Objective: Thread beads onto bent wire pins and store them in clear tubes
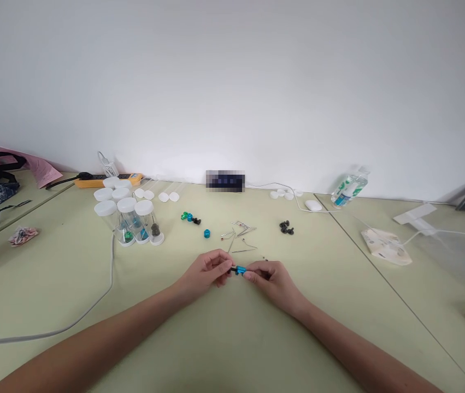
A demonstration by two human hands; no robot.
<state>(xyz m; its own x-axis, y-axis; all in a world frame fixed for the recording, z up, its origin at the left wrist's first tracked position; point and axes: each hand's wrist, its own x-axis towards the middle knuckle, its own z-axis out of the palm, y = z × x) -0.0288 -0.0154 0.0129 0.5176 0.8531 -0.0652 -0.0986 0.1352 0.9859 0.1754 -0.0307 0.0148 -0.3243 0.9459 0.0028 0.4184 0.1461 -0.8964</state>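
The left hand (210, 268) is gripping the black end of a small blue-and-black part (240, 270) with thumb and fingers, while the right hand (271, 277) is pinching its blue end. Both hands are positioning the part over the table (232, 341), nearer the wearer than the thin bent metal rods (246, 232), a single blue piece (206, 233) and the clustered black pieces (285, 229).

my left hand (212, 267) and right hand (273, 281) pinch a blue-and-black piece (240, 270) between them; from it, thin metal rods (243, 231) lie at twelve o'clock, black parts (284, 228) at two, white-capped tubes (127, 206) at ten.
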